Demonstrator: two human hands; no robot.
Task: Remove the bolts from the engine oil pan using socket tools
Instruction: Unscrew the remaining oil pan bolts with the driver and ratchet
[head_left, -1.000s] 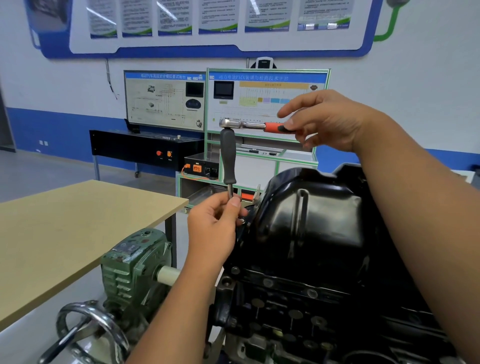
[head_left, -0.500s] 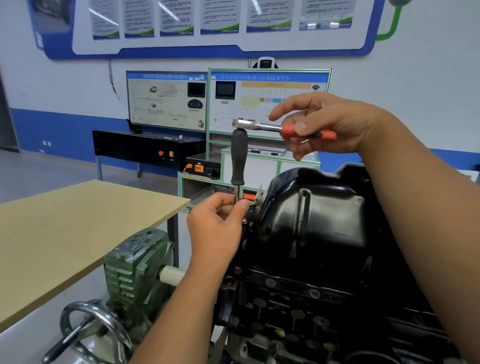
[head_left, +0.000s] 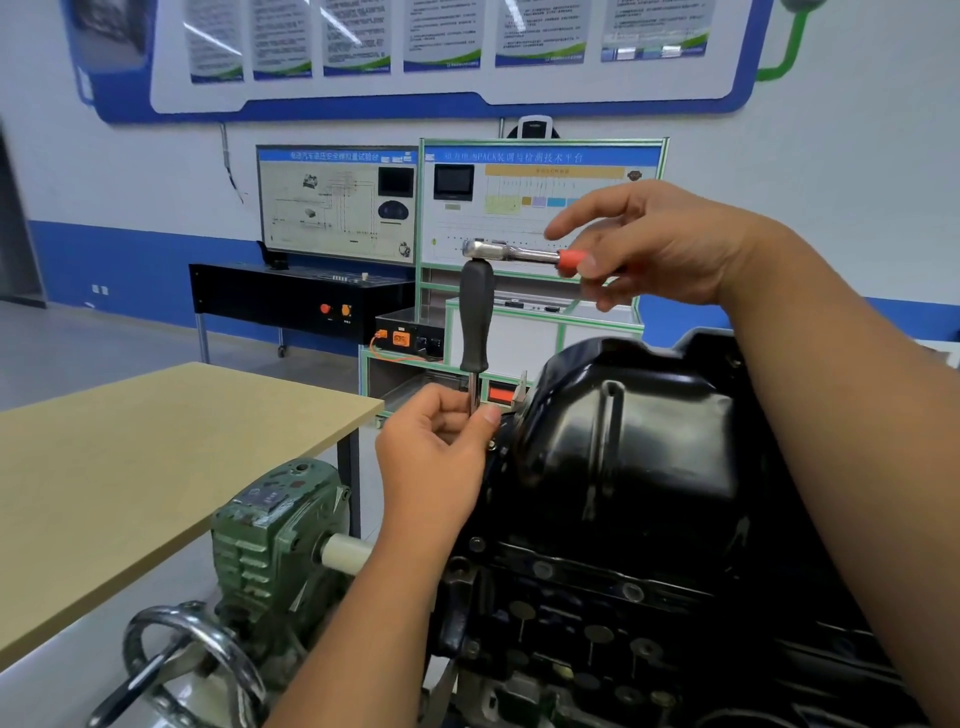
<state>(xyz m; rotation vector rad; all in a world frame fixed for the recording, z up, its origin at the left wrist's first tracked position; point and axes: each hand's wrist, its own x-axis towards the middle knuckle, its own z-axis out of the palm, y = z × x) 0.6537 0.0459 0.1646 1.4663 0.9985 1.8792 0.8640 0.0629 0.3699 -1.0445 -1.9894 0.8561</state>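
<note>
The driver shaft (head_left: 471, 397) is pinched by the left hand (head_left: 439, 457), keeping it seated at the oil pan (head_left: 623, 441) flange. The ratchet (head_left: 519, 253) is gripped by the right hand (head_left: 654, 249), forefinger extended, for turning.

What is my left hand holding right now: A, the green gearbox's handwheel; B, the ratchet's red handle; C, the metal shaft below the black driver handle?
C: the left hand pinches the metal shaft just under the black driver handle.

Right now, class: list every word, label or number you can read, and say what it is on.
"PACK": on the blue header of the green-framed training board, among Chinese characters too blurred to read.
Left training board header: blurred.
Wall posters: too small.
Tools, oil pan: no text visible.
</note>
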